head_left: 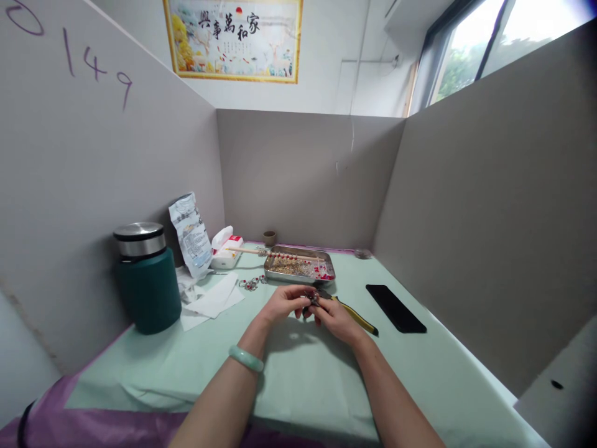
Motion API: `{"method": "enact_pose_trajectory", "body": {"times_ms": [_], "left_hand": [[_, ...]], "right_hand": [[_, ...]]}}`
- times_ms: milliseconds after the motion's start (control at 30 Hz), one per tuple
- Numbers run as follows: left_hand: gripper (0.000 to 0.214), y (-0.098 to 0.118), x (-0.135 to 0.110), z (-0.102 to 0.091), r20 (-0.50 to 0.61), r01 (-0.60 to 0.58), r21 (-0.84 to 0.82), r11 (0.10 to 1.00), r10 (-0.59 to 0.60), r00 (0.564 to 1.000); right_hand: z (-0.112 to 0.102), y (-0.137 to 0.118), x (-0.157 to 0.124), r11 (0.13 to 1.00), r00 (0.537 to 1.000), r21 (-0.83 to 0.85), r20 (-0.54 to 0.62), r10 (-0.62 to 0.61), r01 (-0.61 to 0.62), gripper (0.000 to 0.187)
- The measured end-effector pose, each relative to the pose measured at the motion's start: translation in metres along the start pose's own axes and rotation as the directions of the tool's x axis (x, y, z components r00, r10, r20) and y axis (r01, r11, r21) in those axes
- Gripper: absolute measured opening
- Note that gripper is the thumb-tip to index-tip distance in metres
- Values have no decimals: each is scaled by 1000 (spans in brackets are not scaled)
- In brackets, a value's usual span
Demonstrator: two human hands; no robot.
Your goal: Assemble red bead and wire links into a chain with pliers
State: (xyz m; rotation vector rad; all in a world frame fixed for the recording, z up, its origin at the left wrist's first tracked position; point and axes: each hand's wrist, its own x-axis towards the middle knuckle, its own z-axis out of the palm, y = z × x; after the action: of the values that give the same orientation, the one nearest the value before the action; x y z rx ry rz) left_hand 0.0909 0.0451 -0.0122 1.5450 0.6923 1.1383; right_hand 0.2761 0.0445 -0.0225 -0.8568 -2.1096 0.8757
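Observation:
My left hand (pixel 285 303), with a pale green bangle on its wrist, meets my right hand (pixel 334 317) above the middle of the table. Between their closed fingertips is a small dark, silvery piece with reddish spots (pixel 312 299); fingers cover much of it, so its exact kind is unclear. A pair of pliers (pixel 360 318) with yellow and black handles shows behind my right hand. Its jaws are partly hidden, and whether that hand touches it I cannot tell. Just beyond my left hand lies a loose silvery chain with red beads (pixel 252 284).
Behind my hands stands a metal tray (pixel 301 282) of gold and red beads, with a beaded wooden stick (pixel 242 250) across it. A black phone-like slab (pixel 396 308) lies right. Left are a green flask (pixel 148 289), a foil pouch (pixel 192 233), tissues (pixel 227 252) and paper (pixel 214 300). Partitions enclose three sides.

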Motion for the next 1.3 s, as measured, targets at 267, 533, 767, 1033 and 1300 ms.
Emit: {"method": "enact_pose_trajectory", "body": {"times_ms": [267,533,767,1033,1300], "left_hand": [[49,2,0,-2,-20,-1,65,998,2,1000],[29,-8,0,13,109,158,243,957,-189,976],[26,-14,0,8,64,189,282,941,-215,975],[28,-21,1,9,81,172,272,947,-201,976],[47,-10,5,8,-41,58,213,975,-50,998]], "right_hand": [[-3,-4,-1,994,998,107,-59,-5,11,31],[-3,-2,-1,996,996,94,-86,17,-9,34],[-10,1,-3,937,975,290,163,152,-195,33],[-15,5,-7,915,966,337,198,164,-224,35],[-4,6,-1,953,978,222,39,205,-208,39]]}}
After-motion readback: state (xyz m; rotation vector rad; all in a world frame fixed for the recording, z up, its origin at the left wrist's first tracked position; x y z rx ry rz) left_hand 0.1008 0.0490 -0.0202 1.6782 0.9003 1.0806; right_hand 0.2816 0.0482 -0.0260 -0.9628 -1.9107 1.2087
